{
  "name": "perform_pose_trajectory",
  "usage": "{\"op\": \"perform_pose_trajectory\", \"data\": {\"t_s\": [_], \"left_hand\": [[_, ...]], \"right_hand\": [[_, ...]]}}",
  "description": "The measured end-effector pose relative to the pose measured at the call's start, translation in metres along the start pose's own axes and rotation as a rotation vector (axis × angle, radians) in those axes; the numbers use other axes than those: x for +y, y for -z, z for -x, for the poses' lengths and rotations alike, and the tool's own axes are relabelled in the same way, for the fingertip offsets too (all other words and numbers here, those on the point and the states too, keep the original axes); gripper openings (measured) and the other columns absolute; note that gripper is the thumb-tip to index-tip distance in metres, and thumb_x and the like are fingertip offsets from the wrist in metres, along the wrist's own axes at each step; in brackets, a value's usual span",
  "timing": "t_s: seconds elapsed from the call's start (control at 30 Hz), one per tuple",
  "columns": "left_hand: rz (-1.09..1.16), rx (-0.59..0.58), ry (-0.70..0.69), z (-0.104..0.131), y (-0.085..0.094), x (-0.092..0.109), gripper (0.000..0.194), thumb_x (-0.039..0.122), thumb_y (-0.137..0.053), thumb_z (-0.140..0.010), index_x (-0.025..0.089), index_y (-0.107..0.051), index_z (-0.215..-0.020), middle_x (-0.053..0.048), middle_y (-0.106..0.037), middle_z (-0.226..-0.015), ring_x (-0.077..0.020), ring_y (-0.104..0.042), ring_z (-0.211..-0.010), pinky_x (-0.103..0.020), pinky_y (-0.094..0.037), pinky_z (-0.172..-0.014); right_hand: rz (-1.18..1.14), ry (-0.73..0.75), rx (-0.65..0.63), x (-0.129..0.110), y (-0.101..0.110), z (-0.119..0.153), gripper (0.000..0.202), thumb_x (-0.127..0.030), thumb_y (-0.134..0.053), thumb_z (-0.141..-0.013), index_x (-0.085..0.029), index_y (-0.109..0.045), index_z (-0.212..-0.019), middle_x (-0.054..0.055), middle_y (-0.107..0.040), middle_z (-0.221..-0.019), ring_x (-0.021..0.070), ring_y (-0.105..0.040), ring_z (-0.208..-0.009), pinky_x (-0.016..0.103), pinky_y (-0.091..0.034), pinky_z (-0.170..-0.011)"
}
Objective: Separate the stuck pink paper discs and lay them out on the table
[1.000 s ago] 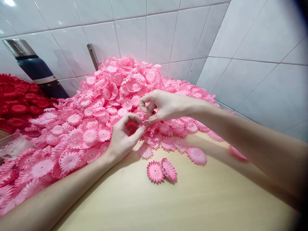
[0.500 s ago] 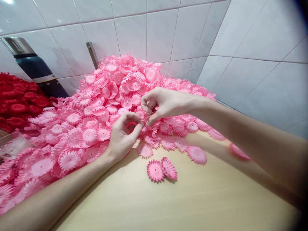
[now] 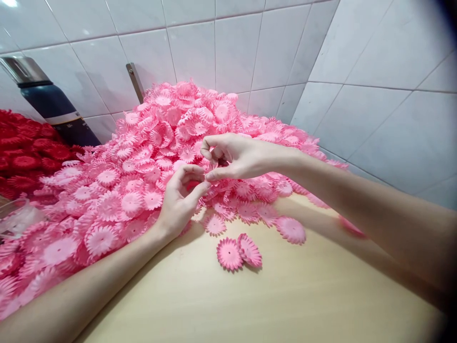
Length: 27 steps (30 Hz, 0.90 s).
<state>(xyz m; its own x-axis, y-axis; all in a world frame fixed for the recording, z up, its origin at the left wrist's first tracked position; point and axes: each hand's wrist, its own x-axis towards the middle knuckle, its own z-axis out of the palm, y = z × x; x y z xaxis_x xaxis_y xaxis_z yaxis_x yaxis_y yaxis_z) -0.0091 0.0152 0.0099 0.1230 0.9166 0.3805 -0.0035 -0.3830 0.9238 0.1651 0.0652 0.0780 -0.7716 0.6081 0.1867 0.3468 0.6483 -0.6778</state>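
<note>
A large heap of pink scalloped discs (image 3: 139, 157) lies on the pale table (image 3: 200, 295). In front of it my left hand (image 3: 182, 197) has thumb and fingers pinched; what they hold is too small to make out. My right hand (image 3: 230, 157) comes in from the right with its fingers curled and its thumb tip close to the left fingertips; anything in its pinch is hidden. Two darker pink discs (image 3: 229, 254) overlap on the table below the hands, and a paler disc (image 3: 291, 230) lies to their right.
At the left, a dark blue bottle (image 3: 59, 105) leans beside a red heap (image 3: 26, 152). A clear plastic container (image 3: 17, 216) sits at the left edge. A metal strip (image 3: 134, 82) stands against the tiled wall (image 3: 193, 52).
My right hand has shifted slightly left, and its thumb now points toward the left fingertips. The left hand has barely moved. The whole view has shifted a little.
</note>
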Motion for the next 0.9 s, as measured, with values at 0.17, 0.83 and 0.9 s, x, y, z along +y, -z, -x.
{"op": "perform_pose_trajectory", "data": {"t_s": [0.17,0.83,0.9], "left_hand": [[0.018,-0.007,0.016,0.0,0.0,0.001,0.019,0.016,-0.067,-0.075,0.018,-0.054,-0.089,0.0,-0.059,-0.086,-0.0111,-0.059,-0.081,-0.022,-0.049,-0.075],[0.013,-0.132,-0.002,0.001,0.002,-0.003,0.011,0.026,-0.065,-0.081,0.017,-0.064,-0.086,0.0,-0.057,-0.076,-0.0097,-0.05,-0.067,-0.021,-0.044,-0.063],[0.014,-0.115,-0.015,0.0,0.002,-0.003,0.01,0.025,-0.065,-0.08,0.016,-0.062,-0.076,0.002,-0.051,-0.069,-0.0077,-0.045,-0.062,-0.019,-0.042,-0.058]], "right_hand": [[0.027,0.017,0.005,-0.003,-0.002,0.0,0.029,-0.017,-0.065,-0.078,-0.02,-0.036,-0.077,-0.005,-0.042,-0.066,0.0078,-0.037,-0.055,0.022,-0.03,-0.045],[-0.102,0.042,0.034,-0.002,-0.011,-0.006,0.036,-0.034,-0.067,-0.079,-0.02,-0.035,-0.068,-0.006,-0.038,-0.061,0.0068,-0.033,-0.053,0.021,-0.024,-0.045],[-0.077,0.021,0.018,-0.002,-0.009,-0.006,0.037,-0.036,-0.07,-0.076,-0.019,-0.038,-0.067,-0.005,-0.04,-0.061,0.0068,-0.036,-0.054,0.021,-0.025,-0.045]]}}
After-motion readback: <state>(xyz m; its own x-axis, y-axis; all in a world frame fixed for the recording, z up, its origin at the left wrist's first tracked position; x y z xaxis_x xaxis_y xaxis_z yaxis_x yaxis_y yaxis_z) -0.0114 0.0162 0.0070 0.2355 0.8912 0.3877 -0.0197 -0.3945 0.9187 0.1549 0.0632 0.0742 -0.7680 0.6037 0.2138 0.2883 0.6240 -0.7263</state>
